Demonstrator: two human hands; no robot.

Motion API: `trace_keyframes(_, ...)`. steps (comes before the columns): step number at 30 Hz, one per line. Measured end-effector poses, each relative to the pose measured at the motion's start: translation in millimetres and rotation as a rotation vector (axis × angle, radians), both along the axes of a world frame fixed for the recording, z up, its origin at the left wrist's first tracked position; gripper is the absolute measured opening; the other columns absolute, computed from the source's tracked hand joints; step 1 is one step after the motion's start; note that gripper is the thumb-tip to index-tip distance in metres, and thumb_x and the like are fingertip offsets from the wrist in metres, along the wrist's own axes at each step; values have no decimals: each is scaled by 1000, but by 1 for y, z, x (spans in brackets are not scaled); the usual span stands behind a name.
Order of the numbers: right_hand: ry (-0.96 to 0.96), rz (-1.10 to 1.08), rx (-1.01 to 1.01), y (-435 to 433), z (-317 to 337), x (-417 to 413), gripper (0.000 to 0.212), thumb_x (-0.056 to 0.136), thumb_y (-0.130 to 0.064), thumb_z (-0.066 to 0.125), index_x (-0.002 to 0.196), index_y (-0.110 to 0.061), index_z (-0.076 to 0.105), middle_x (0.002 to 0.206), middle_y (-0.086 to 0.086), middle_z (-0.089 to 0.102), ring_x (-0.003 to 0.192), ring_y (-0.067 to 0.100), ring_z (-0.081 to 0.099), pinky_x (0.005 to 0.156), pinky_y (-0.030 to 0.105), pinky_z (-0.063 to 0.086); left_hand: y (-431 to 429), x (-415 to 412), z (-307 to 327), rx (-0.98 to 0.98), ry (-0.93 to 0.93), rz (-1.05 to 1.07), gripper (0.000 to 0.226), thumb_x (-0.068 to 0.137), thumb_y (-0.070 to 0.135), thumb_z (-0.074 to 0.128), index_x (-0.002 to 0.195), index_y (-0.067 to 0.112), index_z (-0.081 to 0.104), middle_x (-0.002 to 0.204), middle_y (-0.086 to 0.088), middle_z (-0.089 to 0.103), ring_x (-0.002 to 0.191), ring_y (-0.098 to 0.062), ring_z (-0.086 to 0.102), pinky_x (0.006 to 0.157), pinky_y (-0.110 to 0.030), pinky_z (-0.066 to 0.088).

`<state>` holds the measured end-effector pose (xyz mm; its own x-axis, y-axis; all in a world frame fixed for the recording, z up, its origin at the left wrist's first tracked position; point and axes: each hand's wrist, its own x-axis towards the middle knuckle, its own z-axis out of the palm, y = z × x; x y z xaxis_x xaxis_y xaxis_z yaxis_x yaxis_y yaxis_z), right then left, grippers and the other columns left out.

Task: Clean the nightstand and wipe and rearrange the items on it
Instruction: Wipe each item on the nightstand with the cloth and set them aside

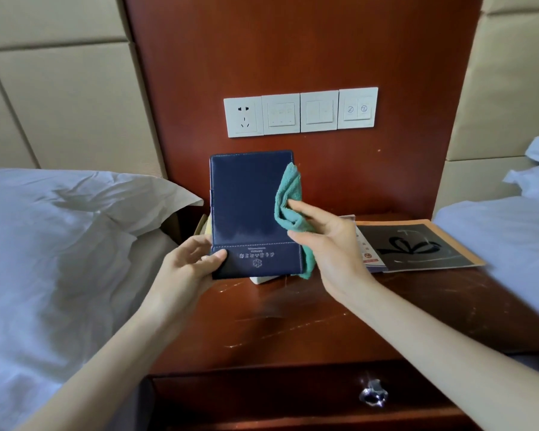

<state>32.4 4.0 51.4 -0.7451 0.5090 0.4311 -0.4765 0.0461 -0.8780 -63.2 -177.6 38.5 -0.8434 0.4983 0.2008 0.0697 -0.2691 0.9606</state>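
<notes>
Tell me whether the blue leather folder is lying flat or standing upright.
Upright, print upside down: the left hand grips the blue leather folder by its lower corner, cover facing the camera.

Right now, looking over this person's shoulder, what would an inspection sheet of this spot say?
Surface: nightstand top, reddish wood, scratched.
Job's things: blue folder held upright above the top; teal cloth against its right edge.
Clutter: dark booklet and leaflet lying right rear; white object partly hidden behind the folder.
Hands: left hand grips the folder's lower left corner; right hand pinches the cloth.
Cables: nothing seen.
Surroundings: socket and switch panel on the wall; white pillow left, bedding right; drawer knob below.
</notes>
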Motion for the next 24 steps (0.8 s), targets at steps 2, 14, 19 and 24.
trace_keyframes(2,10,-101,170,7,2,3,49,79,14,63,116,-19,68,114,-13,69,109,1,62,89,18,50,-1,-4,1,-24,9,92,9,90,5,57,97,4,63,95,-13,63,81,-14,66,74,-25,56)
trace_keyframes(14,162,-308,1419,-5,-19,17,44,67,16,71,105,-6,73,101,16,71,82,29,64,64,36,58,-8,-4,18,134,-591,-292,77,74,58,54,122,-3,50,117,-29,63,106,-41,64,83,-51,56)
trace_keyframes(19,303,-346,1615,-11,-20,20,34,78,12,64,106,-5,72,106,17,70,93,29,66,82,34,55,-6,0,16,305,-650,-293,48,78,26,48,118,1,57,111,-21,68,93,-32,69,80,-52,53)
trace_keyframes(24,251,-212,1450,-11,-24,18,50,77,14,57,124,-1,61,111,18,65,111,32,58,99,37,47,-7,-2,12,461,-510,-255,33,85,16,43,83,6,74,97,-11,74,86,-25,72,76,-47,58)
